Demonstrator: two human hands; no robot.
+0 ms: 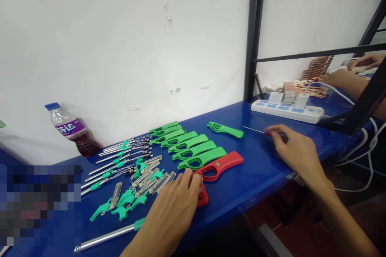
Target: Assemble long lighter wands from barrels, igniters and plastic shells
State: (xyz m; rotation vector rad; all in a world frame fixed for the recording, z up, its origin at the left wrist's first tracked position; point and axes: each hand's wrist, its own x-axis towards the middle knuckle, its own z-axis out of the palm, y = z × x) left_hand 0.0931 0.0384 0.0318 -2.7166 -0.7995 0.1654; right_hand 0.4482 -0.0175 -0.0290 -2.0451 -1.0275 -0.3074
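My left hand (176,200) is closed over a red plastic piece (204,195), probably a lighter shell half; most of it is hidden under the fingers. My right hand (294,148) pinches the handle of a thin screwdriver (255,130), its shaft pointing left above the table. Just beyond my left hand lies a red lighter shell (224,164), beside a row of green lighter shells (199,150). Clear fuel tanks (150,178) and teal triggers (128,197) are heaped left of that hand. A metal lighter tube (105,237) with a teal collar lies nearest me.
Several wired metal tubes (105,162) lie at the left, before a bottle of dark drink (72,128). One green shell (225,129) lies apart. A white power strip (286,111) sits by the black frame (255,32); beyond it another person's hands (343,80) work.
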